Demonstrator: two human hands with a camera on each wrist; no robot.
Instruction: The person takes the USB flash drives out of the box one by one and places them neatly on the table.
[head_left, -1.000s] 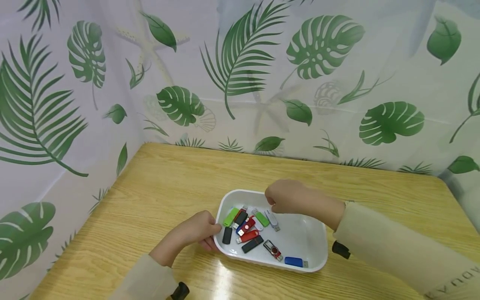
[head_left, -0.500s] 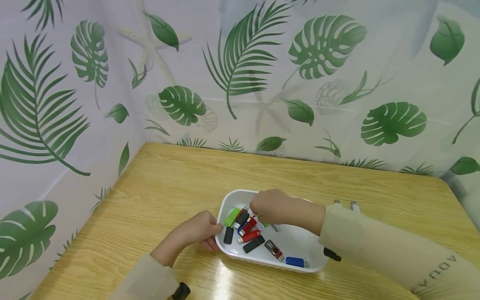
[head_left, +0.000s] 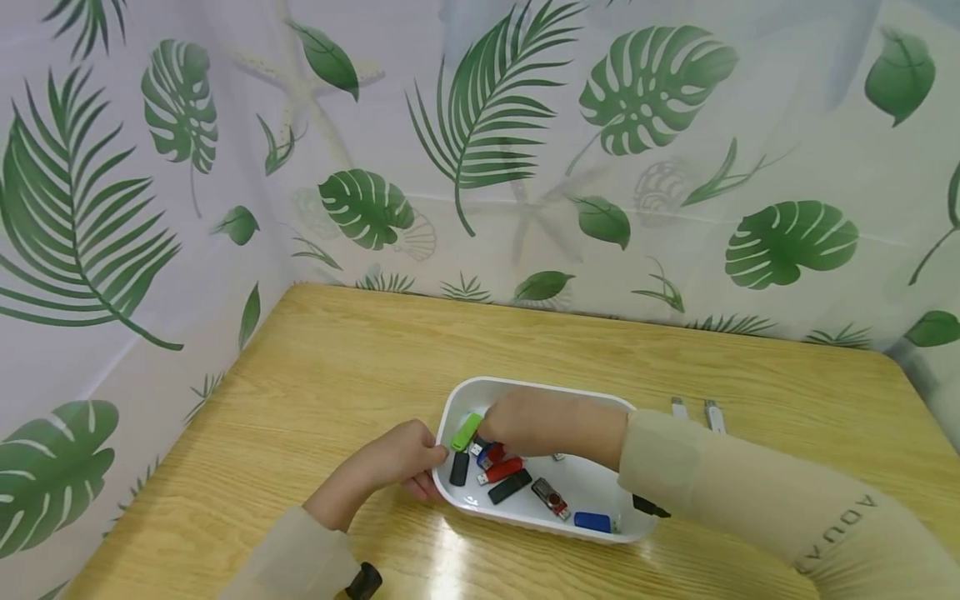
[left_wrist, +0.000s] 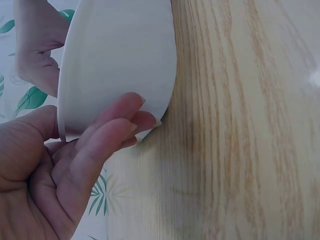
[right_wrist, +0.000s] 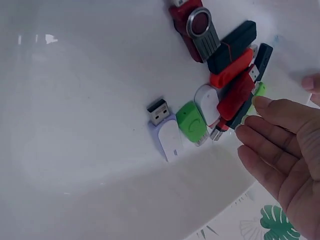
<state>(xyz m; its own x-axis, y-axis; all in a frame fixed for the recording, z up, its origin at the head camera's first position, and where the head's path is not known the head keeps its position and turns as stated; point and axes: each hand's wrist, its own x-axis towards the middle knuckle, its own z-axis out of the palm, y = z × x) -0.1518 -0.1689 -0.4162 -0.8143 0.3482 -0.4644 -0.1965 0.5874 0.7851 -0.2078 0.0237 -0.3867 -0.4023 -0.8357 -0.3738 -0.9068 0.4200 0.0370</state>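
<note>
Pale wall covering printed with green leaves, faint starfish, wood-grain table, bright glare on its surface

Lt wood tbl; wht tray on it; 2 pale USB sticks nr its rt end

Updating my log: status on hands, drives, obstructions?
Left hand grips bin. Right hand at bunched drives, grip unclear. Two white drives on table. Crowding might hamper picking.

Head view looked forward-down over tabletop, past its far edge. Left wrist view closely faced tray wall; right looked close into tray, interior shared with head.
</note>
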